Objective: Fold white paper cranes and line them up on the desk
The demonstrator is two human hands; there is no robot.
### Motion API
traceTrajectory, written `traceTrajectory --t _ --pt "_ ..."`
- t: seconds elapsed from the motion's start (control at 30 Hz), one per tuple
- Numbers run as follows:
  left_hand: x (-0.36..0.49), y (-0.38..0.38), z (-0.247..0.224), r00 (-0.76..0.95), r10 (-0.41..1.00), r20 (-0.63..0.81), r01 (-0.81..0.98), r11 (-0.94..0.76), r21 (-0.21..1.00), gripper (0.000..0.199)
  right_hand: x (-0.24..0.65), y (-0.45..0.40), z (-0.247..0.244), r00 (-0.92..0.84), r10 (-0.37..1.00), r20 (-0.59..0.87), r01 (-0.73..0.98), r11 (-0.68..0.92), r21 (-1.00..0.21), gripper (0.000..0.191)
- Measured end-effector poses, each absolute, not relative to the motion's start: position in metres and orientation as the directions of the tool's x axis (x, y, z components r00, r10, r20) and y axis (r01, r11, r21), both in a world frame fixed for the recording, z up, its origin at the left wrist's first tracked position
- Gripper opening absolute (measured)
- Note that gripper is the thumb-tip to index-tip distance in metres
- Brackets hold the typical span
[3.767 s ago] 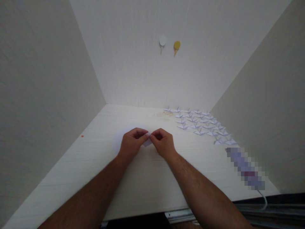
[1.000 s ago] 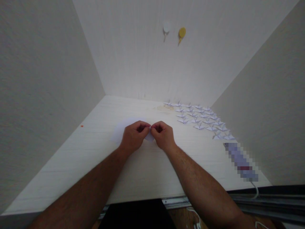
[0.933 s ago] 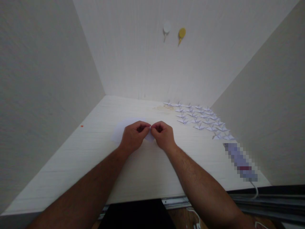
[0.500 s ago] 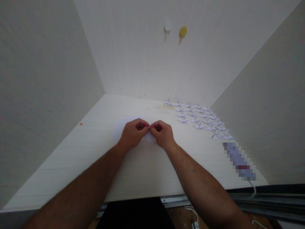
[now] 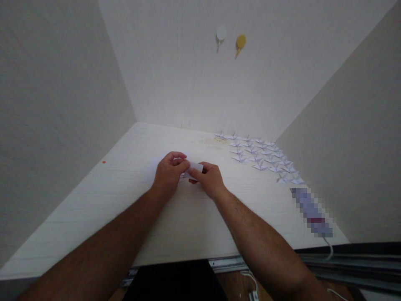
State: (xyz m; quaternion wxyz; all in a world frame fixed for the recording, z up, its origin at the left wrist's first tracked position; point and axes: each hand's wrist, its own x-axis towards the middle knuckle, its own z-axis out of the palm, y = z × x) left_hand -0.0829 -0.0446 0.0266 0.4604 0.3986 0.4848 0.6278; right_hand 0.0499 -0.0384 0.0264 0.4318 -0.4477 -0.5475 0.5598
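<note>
Between my hands is a small piece of white paper (image 5: 195, 167), held just above the table. My left hand (image 5: 171, 172) pinches its left edge between thumb and fingers. My right hand (image 5: 209, 177) grips the paper from the right, thumb on top and fingers behind it. A pale sheet (image 5: 151, 170) lies on the table beside and partly behind my left hand. Several folded white paper cranes (image 5: 258, 166) stand in rows at the back right of the table.
The white table (image 5: 103, 213) is bounded by walls on three sides. A blurred flat object (image 5: 311, 211) with a cable lies at the right edge. A tiny orange scrap (image 5: 104, 162) is at the left. White (image 5: 221, 32) and yellow (image 5: 241, 41) hooks hang on the back wall.
My fingertips have moved apart, and the white paper now shows its flat face between them. My right hand's thumb has shifted onto it.
</note>
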Motion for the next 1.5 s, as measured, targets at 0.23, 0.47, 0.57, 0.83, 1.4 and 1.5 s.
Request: traceTrajectory --t 0.23,0.47,0.57,0.83,1.4,1.5 --pt "-0.076 -0.044 0.029 -0.306 0.951 -0.048 -0.362 -0.070 0.929 0.032 0.049 -0.037 0.029 -0.206 0.977 -0.049 -0.007 -0.052 -0.999 0.024" --pt "-0.074 -0.047 0.031 -0.314 0.949 -0.031 -0.346 -0.084 0.935 0.032 0.050 -0.037 0.030 -0.213 0.976 -0.037 0.011 -0.036 -0.999 0.024" --pt "-0.078 -0.048 0.032 -0.244 0.969 -0.040 -0.328 -0.044 0.944 0.034 0.053 -0.036 0.026 -0.217 0.976 -0.023 0.005 -0.023 -1.000 0.022" --pt "-0.093 -0.043 0.033 0.029 0.998 -0.063 -0.305 0.069 0.950 0.020 0.058 -0.032 0.022 -0.262 0.965 0.006 0.111 0.036 -0.993 0.020" --pt "-0.095 -0.044 0.035 -0.073 0.994 0.086 0.143 -0.075 0.987 0.019 0.059 -0.031 0.022 -0.201 0.978 0.064 0.260 0.116 -0.959 0.031" --pt "-0.090 -0.046 0.034 -0.134 0.987 0.085 0.105 -0.072 0.992 0.019 0.059 -0.032 0.024 -0.140 0.985 0.098 0.232 0.129 -0.964 0.030"
